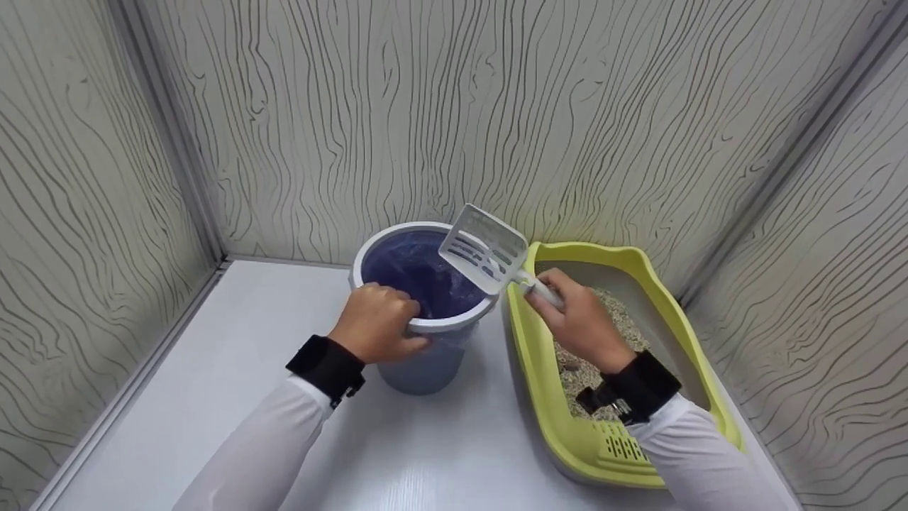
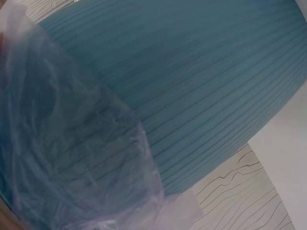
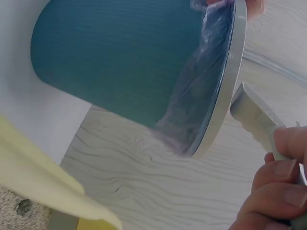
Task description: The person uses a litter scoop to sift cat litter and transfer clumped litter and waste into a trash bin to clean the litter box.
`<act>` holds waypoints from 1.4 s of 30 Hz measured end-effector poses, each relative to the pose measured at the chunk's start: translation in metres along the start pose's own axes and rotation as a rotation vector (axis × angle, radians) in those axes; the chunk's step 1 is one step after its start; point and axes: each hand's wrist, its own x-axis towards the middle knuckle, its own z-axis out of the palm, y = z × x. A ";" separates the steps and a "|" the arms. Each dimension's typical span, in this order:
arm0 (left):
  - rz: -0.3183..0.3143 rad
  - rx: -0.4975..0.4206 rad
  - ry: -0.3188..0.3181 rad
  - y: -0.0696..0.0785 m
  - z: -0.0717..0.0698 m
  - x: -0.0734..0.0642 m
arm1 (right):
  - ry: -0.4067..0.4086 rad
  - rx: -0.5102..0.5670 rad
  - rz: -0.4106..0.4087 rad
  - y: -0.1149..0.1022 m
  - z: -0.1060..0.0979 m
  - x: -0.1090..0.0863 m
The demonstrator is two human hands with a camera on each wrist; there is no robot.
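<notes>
while the left grip (image 1: pixel 379 323) clasps the lined wastebasket (image 1: pixel 423 365), the right grip (image 1: pixel 583 323) pinches a seemingly empty litter scoop (image 1: pixel 489 245); litter (image 1: pixel 628 319) still holds an apparently unscooped clump (image 3: pixel 24 207)

On a white surface (image 1: pixel 418 454) in the lower frame, a blue bin (image 1: pixel 422 372) is set centrally, a yellow-green tray (image 1: pixel 526 355) at lower right.

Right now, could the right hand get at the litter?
Probably yes: the right hand, gripping the scoop, appears above the open tray, and nothing seems to block the litter below. The scoop's head is up by the bin, so it would need to swing over.
</notes>
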 end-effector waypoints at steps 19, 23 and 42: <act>0.035 -0.081 -0.049 -0.001 -0.016 -0.008 | 0.141 0.032 0.125 0.068 -0.058 -0.029; 0.001 -0.092 -0.055 0.002 -0.017 -0.009 | 0.138 -0.057 0.183 0.088 -0.066 -0.033; 0.220 -0.158 0.148 0.126 -0.013 -0.007 | -0.173 -0.343 0.265 0.177 -0.097 -0.039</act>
